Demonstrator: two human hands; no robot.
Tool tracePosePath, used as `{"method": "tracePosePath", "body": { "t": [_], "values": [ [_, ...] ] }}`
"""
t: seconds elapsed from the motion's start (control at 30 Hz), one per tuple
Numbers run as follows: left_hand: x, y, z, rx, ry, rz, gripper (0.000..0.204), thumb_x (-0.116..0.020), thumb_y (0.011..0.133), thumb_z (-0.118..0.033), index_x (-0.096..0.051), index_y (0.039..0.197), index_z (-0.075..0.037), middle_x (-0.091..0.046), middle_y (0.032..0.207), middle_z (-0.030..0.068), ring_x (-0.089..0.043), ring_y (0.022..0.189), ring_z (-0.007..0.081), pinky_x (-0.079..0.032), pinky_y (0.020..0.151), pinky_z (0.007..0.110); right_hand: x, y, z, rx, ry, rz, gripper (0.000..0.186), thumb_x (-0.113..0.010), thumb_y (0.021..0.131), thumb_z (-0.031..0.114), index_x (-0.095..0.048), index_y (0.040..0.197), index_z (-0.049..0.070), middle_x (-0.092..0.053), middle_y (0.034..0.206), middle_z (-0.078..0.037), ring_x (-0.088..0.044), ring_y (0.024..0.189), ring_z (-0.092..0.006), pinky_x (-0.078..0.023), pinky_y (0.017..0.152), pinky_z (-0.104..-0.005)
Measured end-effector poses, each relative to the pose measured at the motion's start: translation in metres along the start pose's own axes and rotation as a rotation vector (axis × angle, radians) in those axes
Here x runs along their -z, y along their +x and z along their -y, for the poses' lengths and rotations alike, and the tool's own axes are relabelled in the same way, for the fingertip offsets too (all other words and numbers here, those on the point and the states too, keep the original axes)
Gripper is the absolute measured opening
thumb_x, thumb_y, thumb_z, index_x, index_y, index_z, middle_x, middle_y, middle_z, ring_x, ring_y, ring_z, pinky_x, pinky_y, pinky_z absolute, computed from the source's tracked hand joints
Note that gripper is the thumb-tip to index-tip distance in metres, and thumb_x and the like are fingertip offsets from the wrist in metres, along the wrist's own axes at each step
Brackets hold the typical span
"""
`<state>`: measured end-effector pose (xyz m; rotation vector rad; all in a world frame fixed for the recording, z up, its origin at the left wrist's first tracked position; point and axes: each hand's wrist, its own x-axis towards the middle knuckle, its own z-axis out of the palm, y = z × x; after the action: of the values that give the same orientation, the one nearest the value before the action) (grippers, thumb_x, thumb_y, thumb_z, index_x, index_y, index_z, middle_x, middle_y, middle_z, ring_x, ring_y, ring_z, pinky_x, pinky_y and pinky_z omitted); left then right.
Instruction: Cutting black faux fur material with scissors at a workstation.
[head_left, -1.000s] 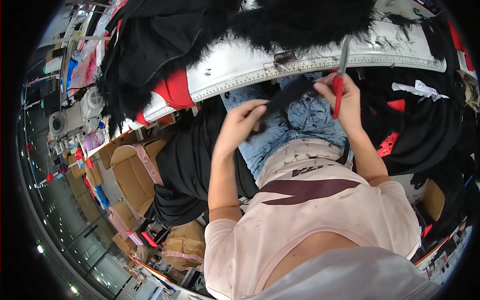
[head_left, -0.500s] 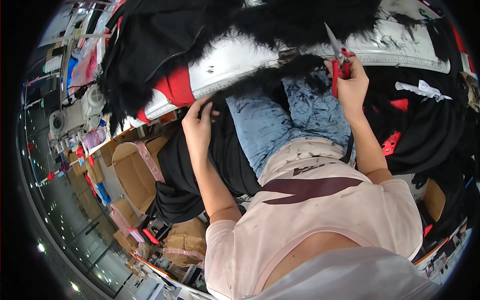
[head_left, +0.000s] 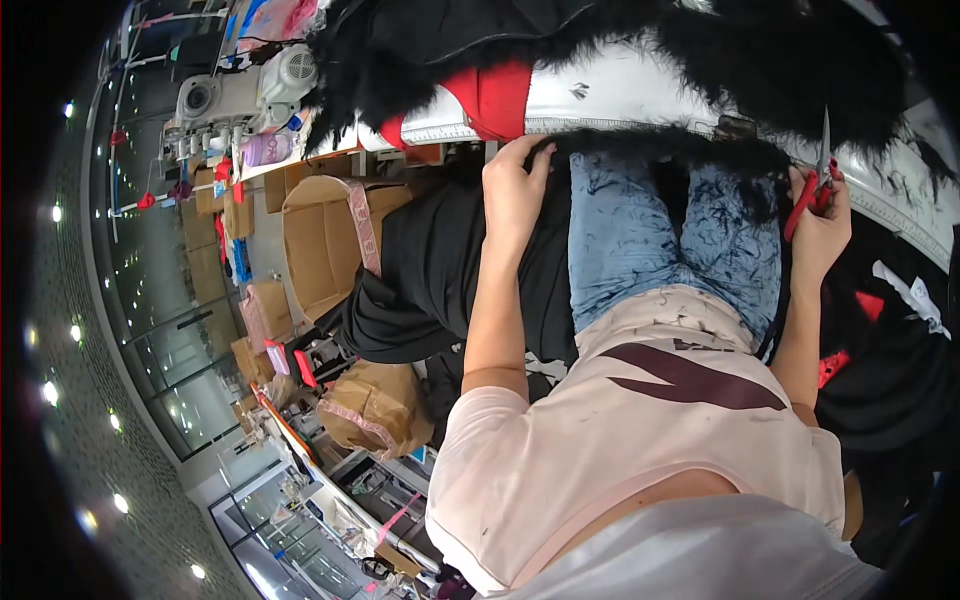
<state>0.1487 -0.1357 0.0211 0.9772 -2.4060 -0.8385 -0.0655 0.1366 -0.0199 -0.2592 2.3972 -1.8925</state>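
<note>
A strip of black feather trim (head_left: 655, 143) stretches across my lap along the table's front edge. At its left end, my left hand (head_left: 513, 192) is closed, thumb and fingers pinched on the trim. On the right, my right hand (head_left: 822, 222) grips red-handled scissors (head_left: 806, 206), with the blades pointing up and away from me. The thumb and fingertips of that hand are at the other end of the trim; whether they pinch it is not clear. Loose black fibres cling to my blue jeans (head_left: 625, 225).
Black feathery fabric (head_left: 790, 60) covers much of the white table (head_left: 600, 85). Red cloth (head_left: 497, 100) hangs over its edge, which carries a ruler strip. A sewing machine (head_left: 215, 98) stands at far left. Cardboard boxes (head_left: 318, 240) and black cloth (head_left: 440, 270) lie to my left.
The view has swung, so everything sits differently in the picture. The feather trim now lies straighter between my hands. The scissors remain in my right hand.
</note>
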Motion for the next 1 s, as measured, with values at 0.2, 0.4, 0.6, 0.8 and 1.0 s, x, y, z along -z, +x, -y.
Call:
{"method": "tracePosePath", "body": {
  "t": [0.2, 0.4, 0.6, 0.8, 1.0],
  "values": [
    [-0.001, 0.004, -0.011, 0.062, -0.079, -0.024, 0.015, -0.062, 0.085, -0.005, -0.066, 0.098, 0.003, -0.066, 0.079, 0.0176, -0.067, 0.065, 0.0223, -0.05, 0.062, 0.031, -0.001, 0.0, 0.006, -0.015, -0.039, -0.017, 0.02, -0.072, 0.083, 0.003, -0.059, 0.097, -0.001, -0.065, 0.089, -0.002, -0.06, 0.078, -0.0058, -0.049, 0.071, -0.0194],
    [-0.002, 0.005, -0.007, 0.083, -0.065, -0.022, 0.016, -0.06, 0.086, -0.004, -0.066, 0.099, 0.003, -0.066, 0.077, 0.0175, -0.067, 0.065, 0.0216, -0.051, 0.062, 0.03, 0.0, 0.0, 0.003, -0.011, -0.073, -0.011, 0.019, -0.072, 0.083, 0.003, -0.059, 0.097, -0.001, -0.065, 0.088, -0.002, -0.06, 0.078, -0.0059, -0.049, 0.071, -0.0203],
    [-0.002, 0.004, -0.008, 0.069, -0.055, -0.021, 0.016, -0.061, 0.086, -0.004, -0.066, 0.098, 0.004, -0.066, 0.076, 0.0177, -0.067, 0.064, 0.022, -0.05, 0.062, 0.03, 0.0, 0.0, 0.005, -0.006, -0.064, -0.005, 0.018, -0.071, 0.084, 0.003, -0.059, 0.097, -0.001, -0.065, 0.088, -0.003, -0.06, 0.077, -0.0065, -0.05, 0.071, -0.021],
    [0.003, 0.003, -0.007, 0.148, -0.219, 0.066, 0.013, -0.061, 0.087, -0.005, -0.062, 0.095, 0.005, -0.066, 0.077, 0.0118, -0.066, 0.064, 0.0159, -0.049, 0.06, 0.025, 0.0, -0.001, 0.004, 0.018, -0.04, -0.001, 0.019, -0.071, 0.084, 0.004, -0.059, 0.097, -0.001, -0.065, 0.088, -0.003, -0.06, 0.076, -0.0068, -0.05, 0.071, -0.0214],
    [0.008, 0.006, -0.01, 0.293, -0.556, 0.205, 0.007, -0.056, 0.09, -0.002, -0.056, 0.091, 0.004, -0.064, 0.076, 0.0074, -0.064, 0.062, 0.0121, -0.047, 0.057, 0.022, -0.001, -0.001, 0.003, 0.026, 0.014, -0.002, 0.02, -0.072, 0.083, 0.005, -0.059, 0.098, -0.001, -0.065, 0.087, -0.003, -0.06, 0.075, -0.007, -0.05, 0.071, -0.0217]
  ]
}}
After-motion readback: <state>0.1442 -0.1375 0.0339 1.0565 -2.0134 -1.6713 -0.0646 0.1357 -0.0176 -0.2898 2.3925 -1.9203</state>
